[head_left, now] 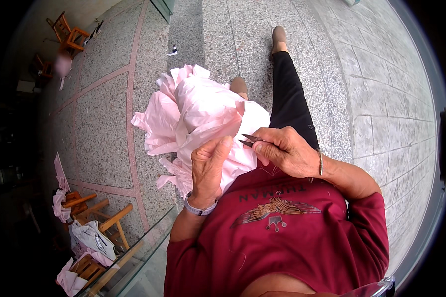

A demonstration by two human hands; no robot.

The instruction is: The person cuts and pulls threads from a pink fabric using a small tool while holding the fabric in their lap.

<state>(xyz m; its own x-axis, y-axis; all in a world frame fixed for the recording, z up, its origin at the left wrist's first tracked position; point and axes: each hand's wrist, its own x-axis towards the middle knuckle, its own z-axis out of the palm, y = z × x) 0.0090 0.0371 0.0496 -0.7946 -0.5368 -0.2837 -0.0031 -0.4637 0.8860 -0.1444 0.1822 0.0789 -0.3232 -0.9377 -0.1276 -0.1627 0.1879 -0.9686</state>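
Grey speckled floor (104, 123) spreads below me, with wooden stools (101, 220) at my lower left. On my lap sits the pink cloth (198, 114), bunched in folds. My left hand (208, 168) has its grip closed, pinching the cloth's edge. My right hand (287, 151) grips small thread snips (250, 140), blades pointing at the cloth beside my left fingertips.

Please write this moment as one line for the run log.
left hand: grips pink garment | right hand: holds thread snips, tips at the fabric | posture: seated, garment on lap | floor: stone tiles
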